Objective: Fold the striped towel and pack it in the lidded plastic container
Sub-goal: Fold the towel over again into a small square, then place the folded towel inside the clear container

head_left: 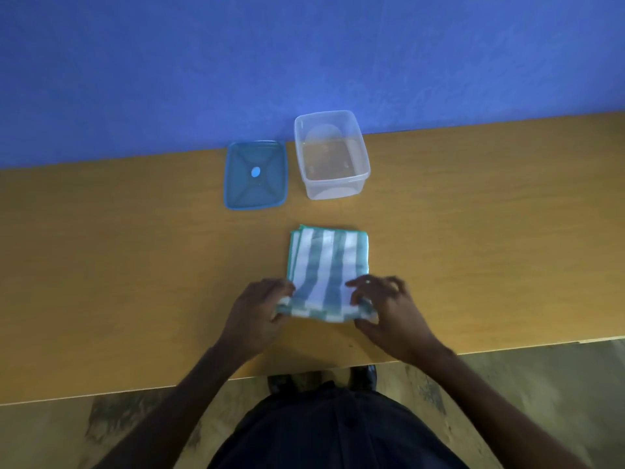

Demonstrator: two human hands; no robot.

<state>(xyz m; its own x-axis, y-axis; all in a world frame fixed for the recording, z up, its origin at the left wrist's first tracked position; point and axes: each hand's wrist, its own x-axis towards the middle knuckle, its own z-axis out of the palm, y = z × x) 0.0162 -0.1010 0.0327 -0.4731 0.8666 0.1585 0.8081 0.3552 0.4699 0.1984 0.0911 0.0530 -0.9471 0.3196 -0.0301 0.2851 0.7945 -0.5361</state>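
Low in the frame's centre, the left hand [260, 304] and right hand [389, 306] each pinch a near corner of the towel [324, 265]; its long axis runs up-frame toward the open container [333, 184] on the counter [135, 265].

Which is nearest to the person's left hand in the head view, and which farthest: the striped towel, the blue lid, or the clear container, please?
1. Striped towel: held by the left hand at its near-left corner.
2. Blue lid: farther back, slightly left.
3. Clear container: farthest, back right of the lid.
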